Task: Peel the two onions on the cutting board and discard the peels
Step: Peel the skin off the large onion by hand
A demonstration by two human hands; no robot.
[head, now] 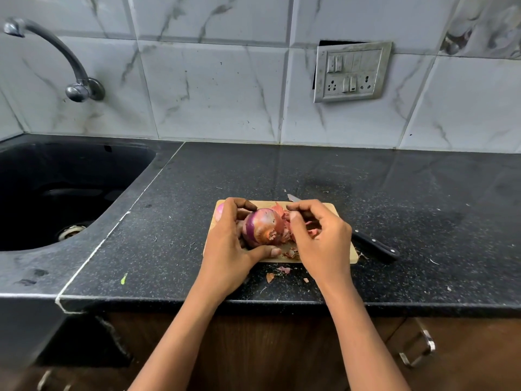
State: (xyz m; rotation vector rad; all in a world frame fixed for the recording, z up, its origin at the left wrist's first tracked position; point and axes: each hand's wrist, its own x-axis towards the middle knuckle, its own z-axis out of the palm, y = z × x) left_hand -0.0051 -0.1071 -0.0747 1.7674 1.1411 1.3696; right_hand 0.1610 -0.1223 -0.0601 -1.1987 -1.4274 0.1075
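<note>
Second onion (219,212) only a pink sliver behind the left hand (228,241), knife (376,246) blade mostly hidden under the right hand (318,238) — just tip and handle show, held onion (263,227) partly covered by the left hand's fingers, right hand's hold on the peel (284,215) unclear, sink (132,170) cut off at the left edge.

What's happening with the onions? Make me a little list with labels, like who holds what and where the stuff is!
left hand: grips the onion over the cutting board
right hand: pinches a peel beside the onion
second onion: behind the left hand, mostly hidden
knife: behind the right hand, handle on the counter
scraps: on the counter in front of the board
</note>
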